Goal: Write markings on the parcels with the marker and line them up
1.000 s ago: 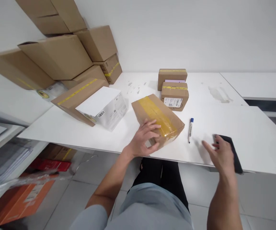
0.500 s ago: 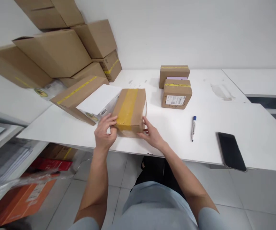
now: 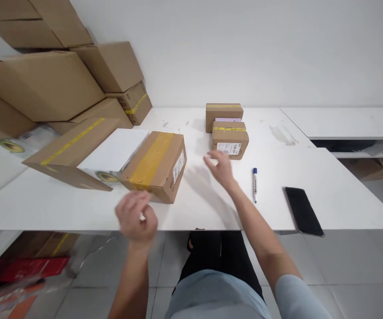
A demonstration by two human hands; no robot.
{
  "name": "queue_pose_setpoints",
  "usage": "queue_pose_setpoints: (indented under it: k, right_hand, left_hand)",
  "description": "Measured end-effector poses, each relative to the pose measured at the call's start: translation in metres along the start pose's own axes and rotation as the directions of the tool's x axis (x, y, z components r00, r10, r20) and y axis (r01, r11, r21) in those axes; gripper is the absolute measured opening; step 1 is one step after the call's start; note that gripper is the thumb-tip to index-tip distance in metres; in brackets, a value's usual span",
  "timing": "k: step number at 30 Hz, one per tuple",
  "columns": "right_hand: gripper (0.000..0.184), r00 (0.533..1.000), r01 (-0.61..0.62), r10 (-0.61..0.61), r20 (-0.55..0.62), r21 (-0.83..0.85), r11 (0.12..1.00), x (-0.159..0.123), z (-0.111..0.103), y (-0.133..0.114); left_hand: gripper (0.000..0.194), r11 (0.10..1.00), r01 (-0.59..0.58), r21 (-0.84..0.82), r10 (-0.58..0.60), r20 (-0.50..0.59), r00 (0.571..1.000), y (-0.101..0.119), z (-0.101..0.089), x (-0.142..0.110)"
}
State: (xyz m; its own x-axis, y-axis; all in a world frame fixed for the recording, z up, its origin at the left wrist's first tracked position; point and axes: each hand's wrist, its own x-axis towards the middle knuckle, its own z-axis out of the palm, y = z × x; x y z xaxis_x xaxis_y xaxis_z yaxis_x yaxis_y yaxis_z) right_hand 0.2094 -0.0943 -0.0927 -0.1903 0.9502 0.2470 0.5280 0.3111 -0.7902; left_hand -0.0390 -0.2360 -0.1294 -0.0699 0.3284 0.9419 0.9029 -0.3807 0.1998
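Note:
My left hand (image 3: pixel 136 217), smeared by motion, is off the table's front edge side of a brown cardboard box (image 3: pixel 151 159). Its fingers curl loosely, with a small gap at the thumb and nothing visible in them. Wide yellow tape runs along that box's top, and a white label shows on its right side. My right hand (image 3: pixel 221 168) is in the air with thumb and fingers apart, empty. It is nearest to a smaller taped box (image 3: pixel 229 137) with a shipping label, and overlaps the lower edge of that label in view.
A white-topped package (image 3: pixel 115 148) and a taped carton (image 3: pixel 68 146) adjoin the box on the left. Larger cartons (image 3: pixel 52 84) are stacked behind. Another box (image 3: pixel 224 110) stands at the back. A blue-capped marker (image 3: pixel 255 184) and a phone (image 3: pixel 302 210) lie to the right.
Both hands have let go of the taped box, which now sits against the white-topped package with its label showing. My right hand has moved up and right toward the smaller box. The view has shifted.

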Motion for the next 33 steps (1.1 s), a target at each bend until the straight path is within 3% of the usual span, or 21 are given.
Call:
queue_pose_setpoints:
  k: [2,3,6,9,10,12,15,17,18,20,21,23,25,27,33]
  right_hand:
    - [0.058,0.958,-0.111,0.024,-0.285,-0.292,0.950,0.032,-0.029,0.010]
    - [0.065,0.942,-0.142,0.006,-0.335,-0.386,0.911,0.048,-0.042,0.014]
    - [0.071,0.952,-0.231,0.085,-0.295,-0.508,0.830,0.086,-0.067,0.024]
    - [0.069,0.951,-0.305,0.237,-0.197,-0.498,0.812,0.095,-0.075,0.029]
    - [0.068,0.951,-0.306,0.240,-0.194,-0.491,0.816,0.089,-0.075,0.030]
    - [0.068,0.958,-0.257,0.159,-0.238,-0.475,0.841,0.062,-0.070,0.031]
    - [0.057,0.948,-0.062,-0.074,-0.308,-0.409,0.910,-0.003,-0.058,0.038]
    - [0.045,0.904,0.056,-0.158,-0.397,-0.256,0.965,-0.050,-0.050,0.046]
    - [0.042,0.854,0.038,-0.113,-0.508,-0.156,0.987,-0.070,-0.048,0.050]
    - [0.046,0.767,-0.056,0.115,-0.631,0.112,0.992,-0.098,-0.045,0.058]
    - [0.050,0.751,-0.117,0.242,-0.614,0.236,0.965,-0.105,-0.046,0.062]
    - [0.060,0.795,-0.238,0.401,-0.455,0.373,0.897,-0.108,-0.048,0.066]
    - [0.067,0.875,-0.302,0.404,-0.266,0.352,0.886,-0.102,-0.050,0.067]
    - [0.071,0.919,-0.307,0.363,-0.152,0.298,0.904,-0.095,-0.050,0.066]
    - [0.079,0.919,-0.353,0.393,-0.021,0.398,0.847,-0.099,-0.041,0.061]
  left_hand:
    - [0.038,0.992,-0.009,-0.128,0.029,0.154,0.988,0.031,0.009,-0.022]
    - [0.039,0.983,-0.001,-0.185,0.044,0.225,0.973,0.047,0.015,-0.031]
    - [0.037,0.953,0.100,-0.284,0.036,0.436,0.899,0.079,0.039,-0.050]
    - [0.034,0.910,0.277,-0.307,-0.078,0.531,0.844,0.080,0.064,-0.051]
    - [0.032,0.885,0.362,-0.294,-0.147,0.561,0.815,0.076,0.071,-0.048]
    - [0.031,0.791,0.555,-0.258,-0.298,0.629,0.718,0.065,0.084,-0.041]
    - [0.048,0.576,0.781,-0.242,-0.436,0.717,0.544,0.054,0.100,-0.028]
    - [0.057,0.447,0.854,-0.265,-0.462,0.749,0.474,0.053,0.109,-0.020]
    - [0.060,0.394,0.878,-0.274,-0.473,0.758,0.449,0.054,0.113,-0.016]
    - [0.066,0.312,0.908,-0.282,-0.496,0.766,0.408,0.056,0.120,-0.009]
    - [0.070,0.285,0.915,-0.286,-0.510,0.763,0.397,0.057,0.124,-0.005]
    - [0.073,0.265,0.916,-0.302,-0.538,0.742,0.400,0.058,0.131,0.001]
    - [0.074,0.280,0.903,-0.326,-0.549,0.717,0.430,0.057,0.138,0.005]
    - [0.072,0.312,0.885,-0.345,-0.531,0.709,0.463,0.056,0.142,0.007]
    - [0.072,0.522,0.798,-0.301,-0.502,0.649,0.573,0.066,0.123,0.000]
